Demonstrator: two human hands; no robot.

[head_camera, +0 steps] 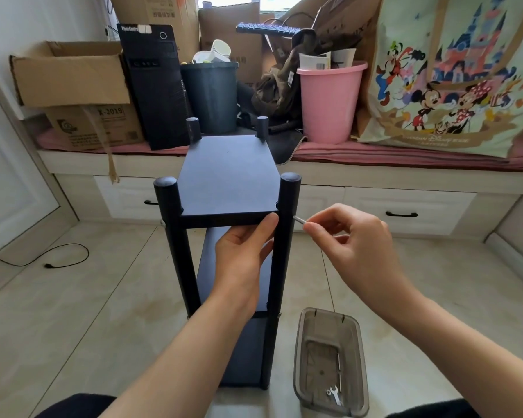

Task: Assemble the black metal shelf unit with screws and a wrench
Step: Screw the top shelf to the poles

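- Head view: I'm looking down on the black shelf unit (227, 206) standing upright on the tiled floor (103, 297), just in front of the window bench (375, 164), with all four posts up and three shelf boards seated.
- My left hand (242, 251) is bracing the near edge of the top shelf (227, 173), thumb lying along the front lip, the other fingers tucked underneath and hidden.
- My right hand (351, 236) is pinching a silver screw (299, 219) between thumb and forefinger, feeding its tip into the near-right post (287, 224) at top-shelf height; the remaining fingers are curling loosely.
- The small wrench (335, 395) is lying unused in the clear plastic tray (360, 357) on the floor by my right forearm.
- I'm judging this late-stage: the frame is standing, this screw needs seating and wrench-tightening, and I cannot tell about the other top-corner joints.
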